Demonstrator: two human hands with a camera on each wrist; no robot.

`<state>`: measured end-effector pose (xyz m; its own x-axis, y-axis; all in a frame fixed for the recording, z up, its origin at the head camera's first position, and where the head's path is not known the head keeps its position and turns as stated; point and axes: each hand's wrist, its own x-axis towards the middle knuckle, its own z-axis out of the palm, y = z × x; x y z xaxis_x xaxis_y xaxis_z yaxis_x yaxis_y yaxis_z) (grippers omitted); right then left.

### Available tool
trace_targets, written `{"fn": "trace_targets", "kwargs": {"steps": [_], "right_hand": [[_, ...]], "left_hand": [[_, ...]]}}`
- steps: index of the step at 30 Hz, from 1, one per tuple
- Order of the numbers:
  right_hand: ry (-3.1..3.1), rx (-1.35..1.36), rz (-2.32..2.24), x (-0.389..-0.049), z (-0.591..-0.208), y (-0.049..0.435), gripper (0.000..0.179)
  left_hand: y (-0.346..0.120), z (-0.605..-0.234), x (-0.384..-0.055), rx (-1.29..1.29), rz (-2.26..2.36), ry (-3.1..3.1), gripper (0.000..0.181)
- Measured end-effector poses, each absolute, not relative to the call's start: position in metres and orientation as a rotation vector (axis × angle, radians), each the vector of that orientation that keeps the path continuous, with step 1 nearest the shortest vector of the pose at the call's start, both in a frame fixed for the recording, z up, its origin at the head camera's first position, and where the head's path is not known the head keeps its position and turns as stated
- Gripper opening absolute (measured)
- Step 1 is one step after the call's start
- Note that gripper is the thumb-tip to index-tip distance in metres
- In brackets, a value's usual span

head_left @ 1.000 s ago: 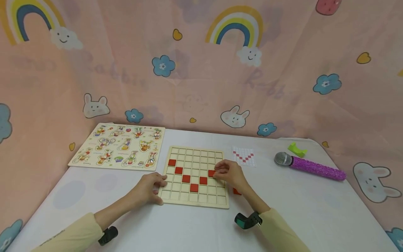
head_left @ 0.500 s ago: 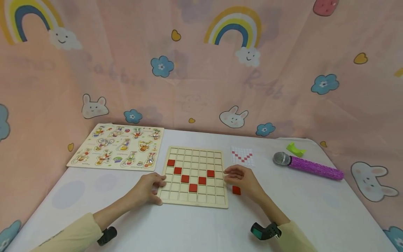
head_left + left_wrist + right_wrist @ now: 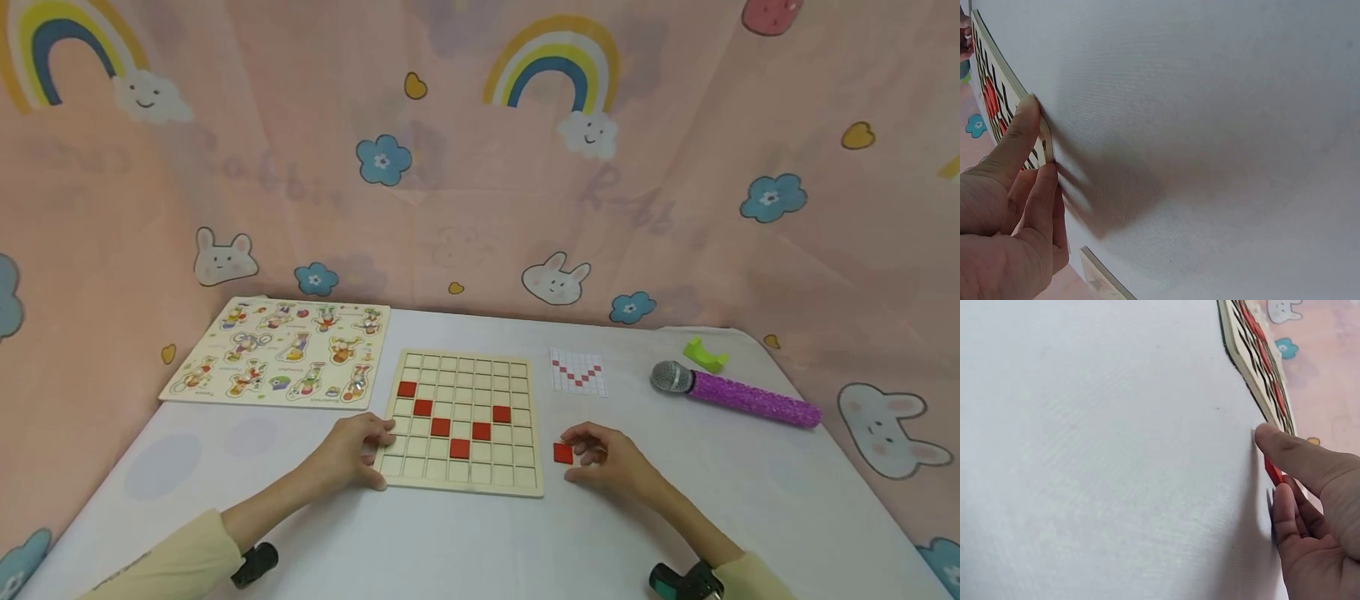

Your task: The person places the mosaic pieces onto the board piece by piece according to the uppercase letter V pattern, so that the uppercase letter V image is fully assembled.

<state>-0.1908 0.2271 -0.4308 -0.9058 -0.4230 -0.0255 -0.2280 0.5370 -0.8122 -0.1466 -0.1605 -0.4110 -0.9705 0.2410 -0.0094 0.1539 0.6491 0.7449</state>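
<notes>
A wooden grid board [image 3: 461,421] lies flat, with several red square tiles set in its cells in a V shape. My left hand [image 3: 351,450] grips its near left corner; the left wrist view shows the thumb along one edge and the fingers at the adjoining side. Right of the board lies a loose red tile [image 3: 562,453] on the white table. My right hand [image 3: 615,458] is at that tile, index finger by its far edge and thumb near its close edge. In the right wrist view thumb and fingers are spread, the red tile [image 3: 1272,470] partly hidden between them.
Behind the right hand lies a pattern card [image 3: 578,372] with a red V. A purple glittery microphone [image 3: 738,398] and a green curved piece [image 3: 705,356] are at the right. A picture puzzle board [image 3: 277,350] lies at the back left.
My right hand has left the red tile in the board's grid and moved right and nearer, down to the loose tile. The left hand has stayed at the board's corner.
</notes>
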Motion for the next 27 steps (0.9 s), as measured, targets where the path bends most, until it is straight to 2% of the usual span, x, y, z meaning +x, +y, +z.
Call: {"fn": "trace_targets", "kwargs": {"steps": [8, 27], "right_hand": [[2.641, -0.522, -1.343, -0.188, -0.437, 0.228, 0.029], [2.759, -0.443, -1.428, -0.214, -0.428, 0.214, 0.031]], "left_hand": [[-0.160, -0.411, -0.146, 0.353, 1.233, 2.752, 0.055], [-0.163, -0.413, -0.146, 0.398, 1.249, 2.743, 0.054]]}}
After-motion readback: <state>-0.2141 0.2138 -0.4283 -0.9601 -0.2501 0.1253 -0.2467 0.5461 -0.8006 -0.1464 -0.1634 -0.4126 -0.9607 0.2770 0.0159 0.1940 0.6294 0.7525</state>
